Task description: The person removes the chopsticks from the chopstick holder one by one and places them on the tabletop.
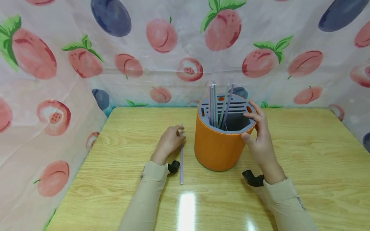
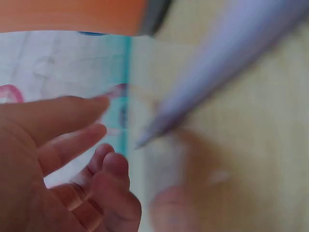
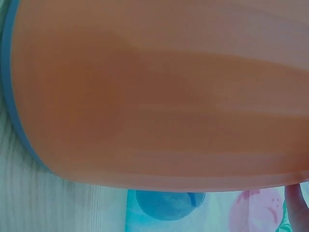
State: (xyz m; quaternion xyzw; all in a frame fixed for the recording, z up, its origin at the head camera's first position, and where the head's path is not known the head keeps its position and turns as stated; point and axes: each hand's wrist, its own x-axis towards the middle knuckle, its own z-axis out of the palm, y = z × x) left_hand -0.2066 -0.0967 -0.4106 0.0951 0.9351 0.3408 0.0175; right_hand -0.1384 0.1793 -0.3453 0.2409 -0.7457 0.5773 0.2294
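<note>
An orange round utensil holder (image 1: 219,150) with a grey slotted top stands upright on the table. Several thin pastel straws (image 1: 214,106) lean in its front compartment. My right hand (image 1: 261,141) grips the holder's right rim, thumb on the outer wall and fingers over the top; in the right wrist view the orange wall (image 3: 145,96) fills most of the picture. Left of the holder, a single lilac straw (image 1: 181,166) lies lengthwise on the table. My left hand (image 1: 170,141) is over its far part, fingers loosely bent; in the left wrist view nothing shows between them.
The wood-grain table (image 1: 312,154) ends at the back against a fruit-print cloth (image 1: 162,70), which also hangs along the left side. Black wrist mounts (image 1: 252,178) sit at both sleeve cuffs.
</note>
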